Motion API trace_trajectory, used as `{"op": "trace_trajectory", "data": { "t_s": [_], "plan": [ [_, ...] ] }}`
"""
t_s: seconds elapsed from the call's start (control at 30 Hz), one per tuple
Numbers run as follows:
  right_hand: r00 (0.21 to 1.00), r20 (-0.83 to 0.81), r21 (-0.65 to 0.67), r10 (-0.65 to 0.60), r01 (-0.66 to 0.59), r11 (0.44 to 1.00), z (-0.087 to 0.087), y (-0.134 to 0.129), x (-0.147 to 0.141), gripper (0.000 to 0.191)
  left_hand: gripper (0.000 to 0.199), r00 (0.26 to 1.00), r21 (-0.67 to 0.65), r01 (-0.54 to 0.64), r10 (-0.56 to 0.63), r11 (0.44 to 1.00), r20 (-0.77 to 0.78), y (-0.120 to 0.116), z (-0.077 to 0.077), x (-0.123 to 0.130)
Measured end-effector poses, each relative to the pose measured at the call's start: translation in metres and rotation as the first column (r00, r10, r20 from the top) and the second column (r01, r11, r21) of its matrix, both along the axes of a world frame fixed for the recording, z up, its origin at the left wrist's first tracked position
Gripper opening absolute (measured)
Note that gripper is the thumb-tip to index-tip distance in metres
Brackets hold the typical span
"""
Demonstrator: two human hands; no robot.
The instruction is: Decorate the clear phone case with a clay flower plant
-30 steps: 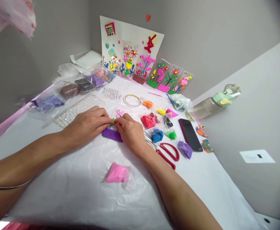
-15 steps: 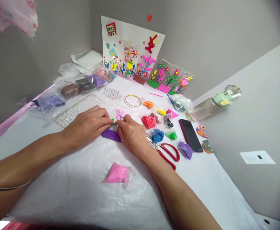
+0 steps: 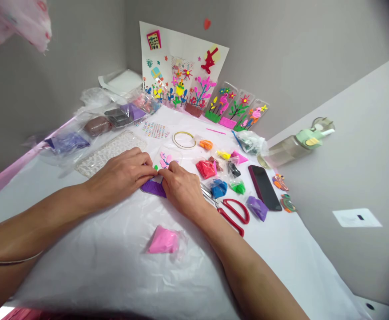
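A clear phone case (image 3: 177, 153) lies flat on the white-covered table, with a ridged purple clay strip (image 3: 153, 187) across its near end and pink clay petals (image 3: 165, 159) higher up. My left hand (image 3: 124, 169) rests over its left edge, fingers closed and fingertips on the case by a bit of green clay (image 3: 156, 167). From the right, my right hand (image 3: 181, 184) presses its bunched thumb and fingers onto the case, close to my left fingertips. What lies right under the fingertips is hidden. Nearer me sits a bag of pink clay (image 3: 164, 240).
Red-handled scissors (image 3: 236, 211) lie right of my right hand, beside several clay packets (image 3: 219, 189). Further right are a phone (image 3: 264, 187) and a bottle (image 3: 287, 149). A textured clear sheet (image 3: 109, 153) is at left; decorated cases (image 3: 239, 111) lean at the back.
My right fingertips have shifted slightly left, toward my left fingertips, uncovering more of the pink petals. The left hand has barely moved.
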State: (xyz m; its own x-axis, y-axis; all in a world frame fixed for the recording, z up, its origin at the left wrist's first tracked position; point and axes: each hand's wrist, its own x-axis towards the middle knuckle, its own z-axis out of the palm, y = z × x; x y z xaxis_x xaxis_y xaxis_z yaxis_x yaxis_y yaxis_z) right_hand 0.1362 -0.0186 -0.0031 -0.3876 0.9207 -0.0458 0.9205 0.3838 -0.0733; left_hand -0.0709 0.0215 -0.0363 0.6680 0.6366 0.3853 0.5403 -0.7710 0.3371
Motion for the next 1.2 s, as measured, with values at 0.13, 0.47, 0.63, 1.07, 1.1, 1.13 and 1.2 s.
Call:
{"op": "trace_trajectory", "data": {
  "t_s": [0.13, 0.47, 0.63, 1.07, 1.1, 1.13, 1.2],
  "plan": [
    [0.983, -0.165, -0.022, -0.075, 0.072, 0.997, 0.0, 0.001, 0.003, 0.033, 0.031, 0.998, -0.108, -0.007, 0.014, 0.994, 0.066, 0.002, 0.0, -0.001],
    [0.478, -0.82, -0.301, -0.313, 0.105, 0.948, 0.004, 0.013, 0.021, 0.026, 0.025, 0.986, -0.173, -0.03, 0.058, 0.985, 0.159, 0.002, 0.002, 0.0],
    [0.234, -0.87, -0.46, -0.435, -0.062, 0.886, 0.01, 0.013, 0.022, 0.021, 0.022, 0.945, -0.161, -0.132, 0.173, 0.978, 0.279, -0.005, 0.016, 0.001],
    [0.117, -0.889, -0.457, -0.443, -0.29, 0.841, 0.011, -0.001, 0.007, 0.043, 0.012, 0.956, 0.009, 0.013, -0.015, 1.0, 0.293, -0.02, 0.017, 0.014],
    [0.112, -0.888, -0.458, -0.445, -0.281, 0.843, 0.009, 0.0, 0.008, 0.045, 0.011, 0.954, 0.017, 0.011, -0.015, 1.0, 0.298, -0.021, 0.017, 0.014],
    [0.115, -0.887, -0.462, -0.448, -0.266, 0.846, 0.008, 0.001, 0.008, 0.047, 0.011, 0.954, 0.024, 0.01, -0.016, 1.0, 0.3, -0.021, 0.018, 0.014],
    [0.135, -0.885, -0.465, -0.445, -0.228, 0.855, 0.007, 0.003, 0.009, 0.044, 0.011, 0.953, 0.036, 0.005, -0.016, 0.999, 0.302, -0.021, 0.019, 0.014]
  ]
}}
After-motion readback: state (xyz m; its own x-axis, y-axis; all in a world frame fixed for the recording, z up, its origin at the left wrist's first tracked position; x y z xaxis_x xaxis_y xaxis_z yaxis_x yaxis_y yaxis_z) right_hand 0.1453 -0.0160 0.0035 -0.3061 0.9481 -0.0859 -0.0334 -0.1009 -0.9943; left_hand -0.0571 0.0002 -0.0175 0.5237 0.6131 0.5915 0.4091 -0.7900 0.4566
